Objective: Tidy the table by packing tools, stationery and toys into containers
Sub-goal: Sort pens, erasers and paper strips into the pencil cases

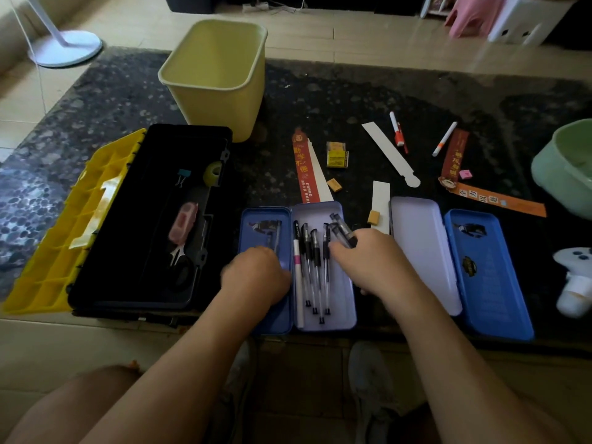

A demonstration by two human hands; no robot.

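Head view: the right hand pinches clear gel pens with black caps just over the far right corner of the open lavender metal pencil tin, which lies at the near edge of the dark speckled stone table. Inside the tin lie more black gel pens and a white pen with a pink band. The left hand rests on the tin's blue hinged lid, fingers bent and blurred; I cannot tell whether it grips. Left of the tin stands an open black plastic toolbox with a yellow lid; right of it lies a second open tin; behind it lie paper bookmarks and small erasers.
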